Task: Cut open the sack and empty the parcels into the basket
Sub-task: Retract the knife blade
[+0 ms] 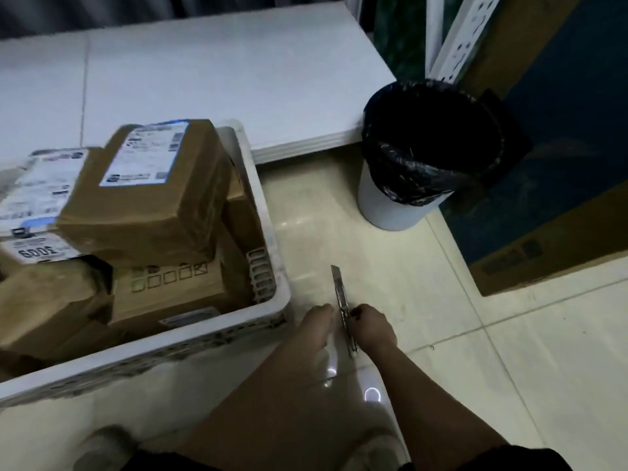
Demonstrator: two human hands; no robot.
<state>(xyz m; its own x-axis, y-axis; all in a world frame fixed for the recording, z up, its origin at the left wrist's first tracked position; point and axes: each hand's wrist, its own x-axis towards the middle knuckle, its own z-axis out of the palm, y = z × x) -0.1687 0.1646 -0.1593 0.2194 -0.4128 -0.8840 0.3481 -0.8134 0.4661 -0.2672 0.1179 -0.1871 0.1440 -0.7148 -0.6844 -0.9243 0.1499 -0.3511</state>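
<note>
A white plastic basket [268, 212] at the left holds several brown cardboard parcels [159, 195] with white shipping labels, piled above its rim. Over the floor just right of the basket's near corner, both my hands hold a metal utility knife [341, 294] with its blade out and pointing away from me. My right hand [372, 326] grips the handle. My left hand [317, 322] touches the knife's left side. No sack is in view.
A white bin with a black liner [407, 185] stands on the tiled floor ahead and to the right. A low white platform [221, 73] lies behind the basket. A large blue and brown carton [560, 198] stands at the right. My shoes show at the bottom.
</note>
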